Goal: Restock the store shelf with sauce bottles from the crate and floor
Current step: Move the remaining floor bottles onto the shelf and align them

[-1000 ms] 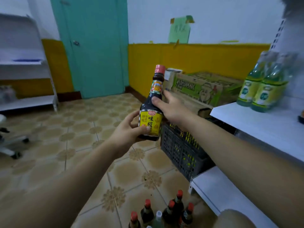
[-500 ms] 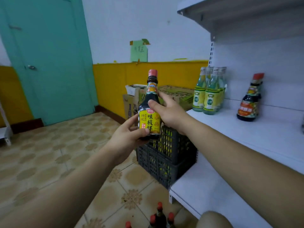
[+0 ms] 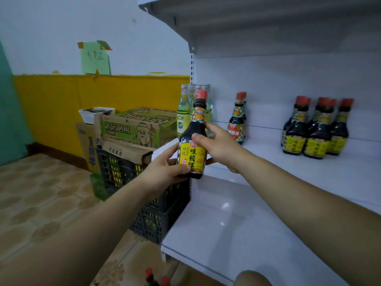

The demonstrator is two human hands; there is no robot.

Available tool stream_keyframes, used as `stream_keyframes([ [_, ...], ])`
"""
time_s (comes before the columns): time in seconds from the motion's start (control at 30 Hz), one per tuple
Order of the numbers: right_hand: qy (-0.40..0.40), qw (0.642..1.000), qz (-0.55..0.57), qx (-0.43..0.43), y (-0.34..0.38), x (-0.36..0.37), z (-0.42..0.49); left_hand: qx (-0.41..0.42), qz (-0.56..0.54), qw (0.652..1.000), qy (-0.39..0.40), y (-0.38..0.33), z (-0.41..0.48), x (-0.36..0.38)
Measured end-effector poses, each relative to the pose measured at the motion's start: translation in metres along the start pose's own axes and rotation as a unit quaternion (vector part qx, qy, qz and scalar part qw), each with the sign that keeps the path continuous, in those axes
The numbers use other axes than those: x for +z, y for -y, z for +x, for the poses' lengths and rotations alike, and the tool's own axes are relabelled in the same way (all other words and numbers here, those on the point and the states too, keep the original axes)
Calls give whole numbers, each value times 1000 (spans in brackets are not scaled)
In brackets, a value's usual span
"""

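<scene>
Floor: two red caps (image 3: 148, 272) visible, unshelved. Both hands, left (image 3: 165, 169) and right (image 3: 220, 144), clamped on one bottle (image 3: 192, 149), upright at the shelf's (image 3: 340, 178) left front corner; label "味极鲜", "特级", "180". Crate (image 3: 123, 174) beside. Shelved toward the back edge: six dark bottles (image 3: 315, 131). Restock looks partway.

Plenty of open white metal shelf (image 3: 288, 174) between the lone red-labelled dark bottle (image 3: 237, 124) and the yellow-labelled dark bottle cluster (image 3: 315, 131); pale green bottles (image 3: 183, 112) crowd the left corner.
</scene>
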State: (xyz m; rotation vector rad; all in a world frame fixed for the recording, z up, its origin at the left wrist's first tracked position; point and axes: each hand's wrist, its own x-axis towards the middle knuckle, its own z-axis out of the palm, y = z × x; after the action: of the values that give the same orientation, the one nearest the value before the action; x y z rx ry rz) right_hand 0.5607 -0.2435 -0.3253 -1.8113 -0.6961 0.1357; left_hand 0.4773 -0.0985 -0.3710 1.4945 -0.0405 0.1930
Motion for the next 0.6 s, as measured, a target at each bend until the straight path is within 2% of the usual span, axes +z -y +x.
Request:
stream_keyframes([
  [0.27,-111,993,-14,41,-25,-77,-41,-5,34,992,125,20,40,79],
  [0.43,-181,982,-17,46,-43,-120,-76,27,138,973,182,29,56,132],
  [0.6,-243,968,-24,53,-64,-173,-97,49,191,951,239,40,83,193],
])
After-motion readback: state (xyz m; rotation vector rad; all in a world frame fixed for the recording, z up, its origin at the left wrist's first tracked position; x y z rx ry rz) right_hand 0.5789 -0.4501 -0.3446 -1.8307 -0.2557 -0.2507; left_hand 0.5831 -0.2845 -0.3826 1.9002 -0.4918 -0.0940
